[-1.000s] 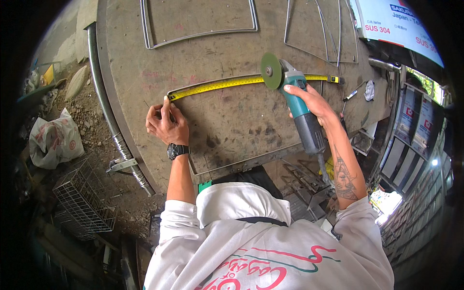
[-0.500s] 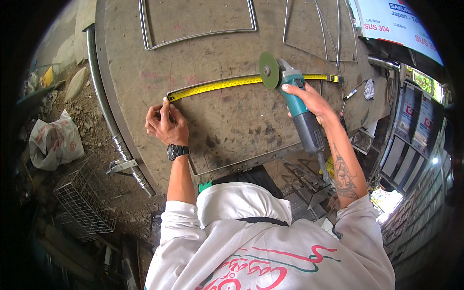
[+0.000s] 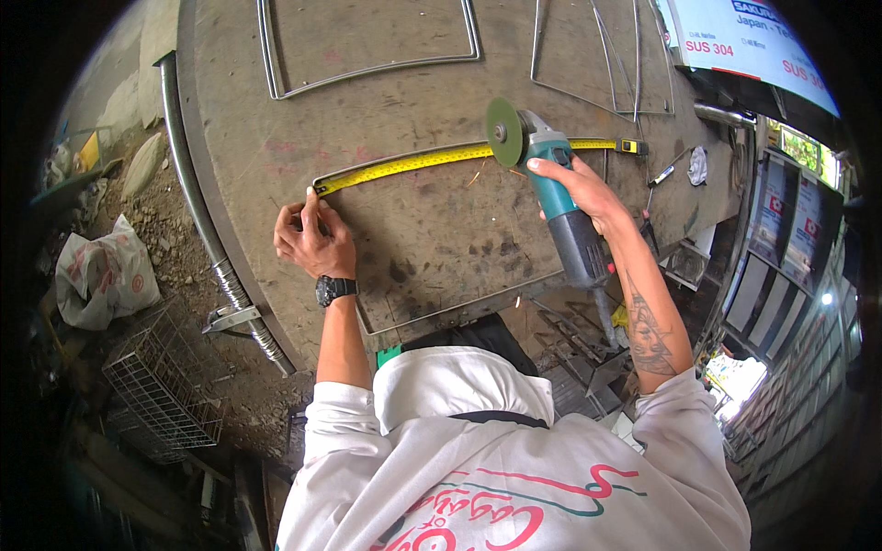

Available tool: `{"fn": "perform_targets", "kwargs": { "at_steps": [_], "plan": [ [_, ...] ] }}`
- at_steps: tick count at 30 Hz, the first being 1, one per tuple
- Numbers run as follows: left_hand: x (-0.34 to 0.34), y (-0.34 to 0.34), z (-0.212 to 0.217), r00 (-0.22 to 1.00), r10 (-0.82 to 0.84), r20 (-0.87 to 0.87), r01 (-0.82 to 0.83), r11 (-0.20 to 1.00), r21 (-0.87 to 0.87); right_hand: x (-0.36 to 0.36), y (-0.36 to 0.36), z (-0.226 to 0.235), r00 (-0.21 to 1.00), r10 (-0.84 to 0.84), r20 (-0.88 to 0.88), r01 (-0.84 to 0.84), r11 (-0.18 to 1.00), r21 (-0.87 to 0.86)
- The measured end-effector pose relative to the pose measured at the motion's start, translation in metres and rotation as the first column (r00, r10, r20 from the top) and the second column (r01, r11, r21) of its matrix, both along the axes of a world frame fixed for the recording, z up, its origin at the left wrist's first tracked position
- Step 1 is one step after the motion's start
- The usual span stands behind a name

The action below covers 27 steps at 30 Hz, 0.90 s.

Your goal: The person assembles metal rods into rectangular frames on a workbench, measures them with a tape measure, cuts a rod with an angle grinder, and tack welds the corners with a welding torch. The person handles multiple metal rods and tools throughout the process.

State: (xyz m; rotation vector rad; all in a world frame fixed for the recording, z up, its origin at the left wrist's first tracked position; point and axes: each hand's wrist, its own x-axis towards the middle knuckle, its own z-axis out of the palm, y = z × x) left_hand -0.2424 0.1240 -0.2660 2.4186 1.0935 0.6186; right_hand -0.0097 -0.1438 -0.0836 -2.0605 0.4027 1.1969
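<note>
My left hand (image 3: 317,241) is closed, its fingertips pinching the hooked end of a yellow tape measure (image 3: 409,163) at the corner of a thin metal rod frame (image 3: 459,308). The tape lies stretched along the frame's far side, its case at the right end. In my right hand (image 3: 585,191), wrapped around its body, is a teal and black angle grinder (image 3: 558,193). Its green disc (image 3: 505,133) stands on edge at the tape and the far rod; the exact contact point is hidden. A few orange sparks show beside the disc and nearer me.
Two more metal rod frames (image 3: 377,71) lie farther back on the stained worktable (image 3: 404,115). A steel pipe (image 3: 195,188) runs along the table's left side. Beyond it are a white sack (image 3: 106,273) and a wire basket (image 3: 165,376). Metal scraps (image 3: 574,340) lie below the near right edge.
Orange sparks have appeared near the grinder's disc and close to the table's near edge. Both hands keep their grip, and the whole view has shifted slightly.
</note>
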Motion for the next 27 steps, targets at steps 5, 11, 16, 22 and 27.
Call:
{"fn": "perform_targets", "kwargs": {
  "at_steps": [5, 11, 16, 22, 27],
  "plan": [
    [0.000, 0.001, -0.002, 1.000, -0.005, 0.015, 0.005, 1.000, 0.002, -0.015, -0.017, 0.004, 0.991, -0.129, 0.038, 0.127, 0.990, 0.064],
    [-0.004, 0.003, -0.004, 1.000, 0.002, 0.004, -0.002, 1.000, 0.007, -0.066, -0.069, 0.030, 0.880, -0.473, -0.047, 0.465, 0.834, 0.296],
    [0.001, 0.014, 0.008, 0.998, -0.047, -0.032, 0.044, 0.995, -0.089, -0.135, -0.141, 0.040, 0.798, -0.600, -0.054, 0.517, 0.636, 0.573],
    [-0.004, 0.039, 0.009, 0.969, -0.239, 0.064, 0.244, 0.967, -0.076, -0.192, -0.212, 0.032, 0.711, -0.684, -0.162, 0.567, 0.422, 0.708],
    [-0.010, 0.021, 0.048, 0.948, -0.243, 0.204, 0.274, 0.951, -0.145, -0.198, -0.254, 0.035, 0.611, -0.774, -0.163, 0.601, 0.320, 0.732]
  ]
}}
